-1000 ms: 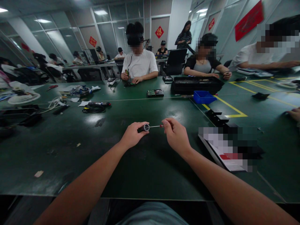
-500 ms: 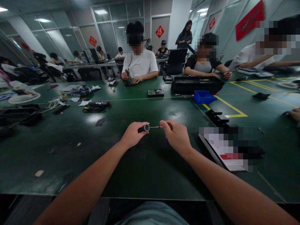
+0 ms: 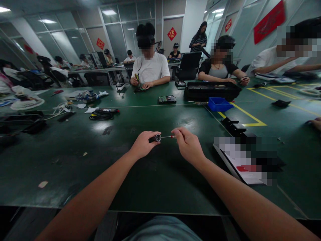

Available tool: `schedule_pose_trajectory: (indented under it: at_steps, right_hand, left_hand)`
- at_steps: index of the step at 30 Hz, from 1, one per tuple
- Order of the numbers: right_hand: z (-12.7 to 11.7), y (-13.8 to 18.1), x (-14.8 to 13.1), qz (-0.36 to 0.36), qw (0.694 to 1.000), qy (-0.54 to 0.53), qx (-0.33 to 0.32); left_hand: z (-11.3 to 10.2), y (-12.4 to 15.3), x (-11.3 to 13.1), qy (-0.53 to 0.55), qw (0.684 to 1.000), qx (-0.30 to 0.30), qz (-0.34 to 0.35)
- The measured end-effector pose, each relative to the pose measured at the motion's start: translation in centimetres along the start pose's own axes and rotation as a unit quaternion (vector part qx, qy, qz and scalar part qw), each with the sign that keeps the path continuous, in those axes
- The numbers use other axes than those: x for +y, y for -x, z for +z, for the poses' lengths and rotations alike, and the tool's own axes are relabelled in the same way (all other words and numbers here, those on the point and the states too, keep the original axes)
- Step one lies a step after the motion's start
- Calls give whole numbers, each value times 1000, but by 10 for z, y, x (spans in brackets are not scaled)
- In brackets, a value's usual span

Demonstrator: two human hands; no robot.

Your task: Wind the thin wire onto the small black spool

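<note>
My left hand is closed around a small black cylinder with a silvery ring at its round end, which faces me. My right hand grips a screwdriver by its handle, mostly hidden in the fingers, with a bit of red showing. Its thin metal shaft points left, and the tip meets the ringed end of the cylinder; whether it goes inside I cannot tell. Both hands are held above the green table.
A blue bin and a long black casing stand at the back right. Black brackets and a pale box lie right of my hands. A coiled black cable and a circuit-board drive lie ahead. Co-workers sit opposite.
Both hands keep their hold, and the cylinder and screwdriver stay almost in place. My right fingers have shifted slightly on the handle. The whole view has slid a little to the right.
</note>
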State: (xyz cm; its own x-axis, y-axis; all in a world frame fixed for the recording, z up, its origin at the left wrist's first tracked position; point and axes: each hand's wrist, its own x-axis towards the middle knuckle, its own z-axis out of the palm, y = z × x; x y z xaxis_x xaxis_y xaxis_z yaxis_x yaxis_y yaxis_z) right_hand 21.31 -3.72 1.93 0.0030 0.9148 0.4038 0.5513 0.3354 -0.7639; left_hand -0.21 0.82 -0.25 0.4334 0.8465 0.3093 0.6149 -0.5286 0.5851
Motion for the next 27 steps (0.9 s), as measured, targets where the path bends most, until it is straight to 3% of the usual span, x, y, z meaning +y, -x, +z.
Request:
schedule_pose_trajectory:
  at_steps: [10,17,21,27]
  right_hand:
    - [1,2,-1,4,1000,-11,-4]
    - [8,-1,7,47,983,-173,48]
    - [16,-4,14,80,958,-268,67]
    - [21,-11,23,209,867,-442,95]
  left_hand:
    - [0,0,0,-4,1000,1,-5]
    - [1,1,1,-12,1000,5,-5]
    - [2,-1,1,-6,1000,14,3]
    - [-2,-5,-1,-17,998,7,61]
